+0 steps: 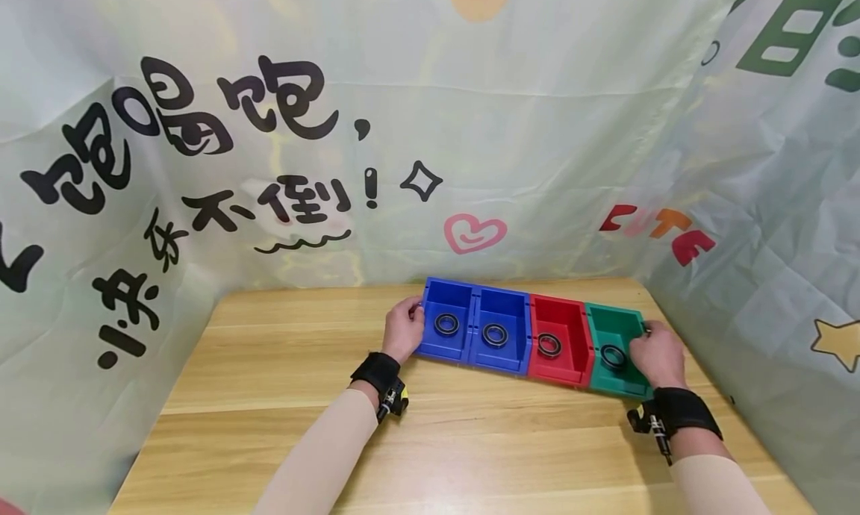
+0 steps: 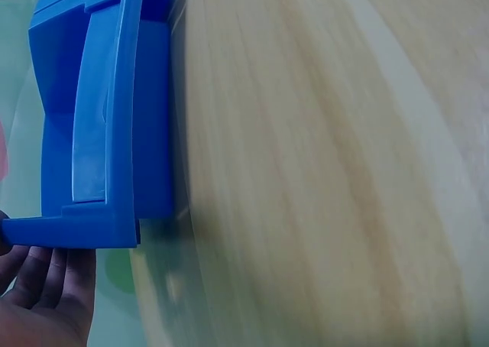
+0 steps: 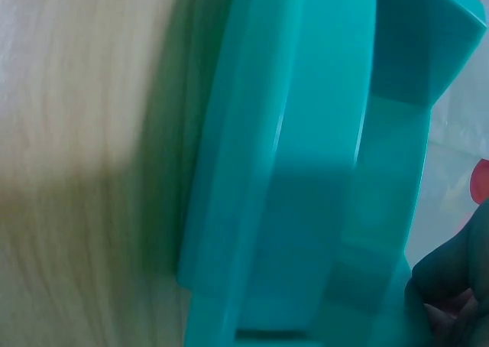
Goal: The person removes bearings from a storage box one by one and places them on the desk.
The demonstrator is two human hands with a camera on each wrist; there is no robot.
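Observation:
A row of joined plastic bins crosses the right half of the table, slanting toward me at its right end. From left to right come a blue bin [image 1: 446, 298], a second blue bin [image 1: 505, 306], a red bin [image 1: 561, 317] and a green bin [image 1: 614, 321]. Each contains one dark ring-shaped bearing [image 1: 446, 324]. My left hand [image 1: 403, 328] grips the left side wall of the first blue bin, fingers against its outer face in the left wrist view. At the other end, my right hand [image 1: 658, 357] pinches the green bin's right rim. Whether the bins touch the tabletop I cannot tell.
The wooden table [image 1: 282, 410] stretches out left and in front of the bins. A pale printed cloth [image 1: 376, 75] hangs behind it and along both sides, close to the table's back edge. Each wrist wears a black strap [image 1: 685, 410] with a small camera.

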